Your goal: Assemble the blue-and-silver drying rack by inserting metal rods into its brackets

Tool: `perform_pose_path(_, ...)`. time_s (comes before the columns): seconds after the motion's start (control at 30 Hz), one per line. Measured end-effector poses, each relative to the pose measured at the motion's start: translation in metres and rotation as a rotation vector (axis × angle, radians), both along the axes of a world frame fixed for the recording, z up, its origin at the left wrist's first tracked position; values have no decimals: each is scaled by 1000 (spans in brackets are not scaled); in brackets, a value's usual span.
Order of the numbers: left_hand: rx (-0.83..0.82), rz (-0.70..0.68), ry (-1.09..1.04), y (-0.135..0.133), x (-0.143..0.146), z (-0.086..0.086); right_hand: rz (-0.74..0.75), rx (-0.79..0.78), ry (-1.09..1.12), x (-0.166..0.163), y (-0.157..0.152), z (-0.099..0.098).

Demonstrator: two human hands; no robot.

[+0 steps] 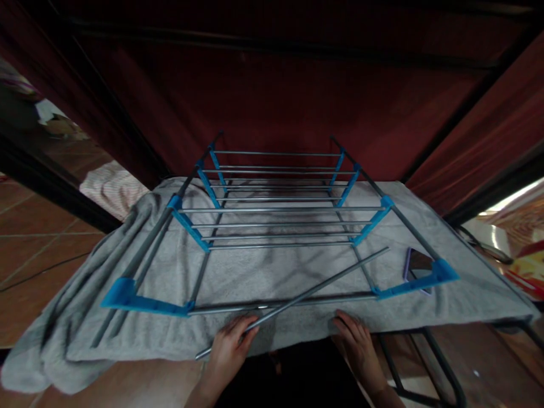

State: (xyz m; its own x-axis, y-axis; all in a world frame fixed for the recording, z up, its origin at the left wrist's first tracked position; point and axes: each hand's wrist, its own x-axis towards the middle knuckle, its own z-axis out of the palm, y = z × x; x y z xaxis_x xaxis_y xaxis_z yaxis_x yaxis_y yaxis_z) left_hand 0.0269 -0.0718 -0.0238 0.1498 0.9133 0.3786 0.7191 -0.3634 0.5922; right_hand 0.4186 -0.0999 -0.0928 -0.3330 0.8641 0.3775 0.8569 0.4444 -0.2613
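Note:
A folding drying rack (278,211) with grey metal rods and blue plastic joints stands in front of me, draped with a grey towel (263,272). A loose grey rod (306,294) lies slantwise across the towel's near part. My left hand (229,348) grips the lower end of that rod, fingers curled over it. At the towel's near edge my right hand (357,345) lies flat, its fingers stretched out and holding nothing.
A phone (419,267) lies on the towel at the right, beside a blue corner joint. Dark red walls rise behind the rack. Tiled floor shows at the left, with striped cloth (113,187) lying there. Rack legs (425,362) stand at the lower right.

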Motion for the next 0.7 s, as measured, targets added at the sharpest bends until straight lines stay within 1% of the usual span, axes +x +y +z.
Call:
perform_pose_path(0.1, -36, 20, -15, -6, -6, -5, 105, -88, -81, 14, 11, 13)
perform_pose_path(0.2, -42, 37, -32, -10, -14, -6, 191, -160, -147, 24, 19, 17)
perform_pose_path(0.33, -41, 68, -45, -13, -23, -6, 199, -262, -169, 28, 19, 18)
perform_pose_path(0.43, -47, 78, -56, -14, -29, -11, 212, -382, -110, 27, 18, 27)
perform_pose_path(0.5, -64, 87, -58, -14, -33, -17, 210, -442, -9, 24, 19, 35)
perform_pose_path(0.57, -85, 101, -50, -14, -37, -22, 162, -463, 171, 19, 21, 43)
perform_pose_path(0.63, -102, 105, -41, -13, -39, -26, 45, -451, 417, 10, 25, 51)
perform_pose_path(0.7, -108, 93, -34, -12, -39, -26, -117, -439, 687, -2, 29, 58)
